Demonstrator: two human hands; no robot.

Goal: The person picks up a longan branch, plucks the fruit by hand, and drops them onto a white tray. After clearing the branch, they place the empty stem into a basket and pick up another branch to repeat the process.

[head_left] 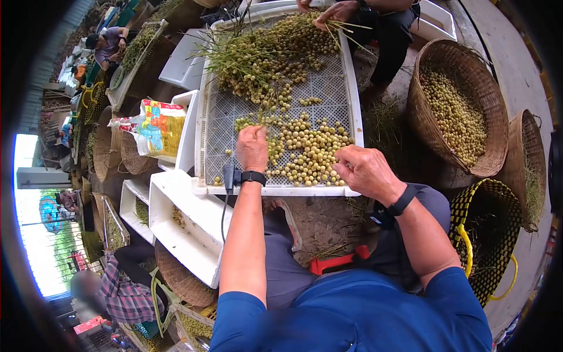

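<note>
A white perforated tray (356,111) holds loose round yellow-brown fruits (311,146) near its front edge and a heap of fruits on green stems (252,64) at the back. Over the tray's left front, my left hand (253,146) has its fingers pointing down, bent together beside some fruits; what they hold, if anything, is hidden. My right hand (368,171) is at the tray's right front corner, its thumb and fingers curled together next to the loose fruits. Whatever may be between those fingers is too small to name. A dark band circles each wrist.
Across the tray, a co-worker's hands (337,13) hold stems. Wicker baskets (498,111) with fruits and a yellow-black basket (487,234) stand at the right. White bins (182,234) and a printed bag (161,129) are at the left. A cable hangs beside my left forearm.
</note>
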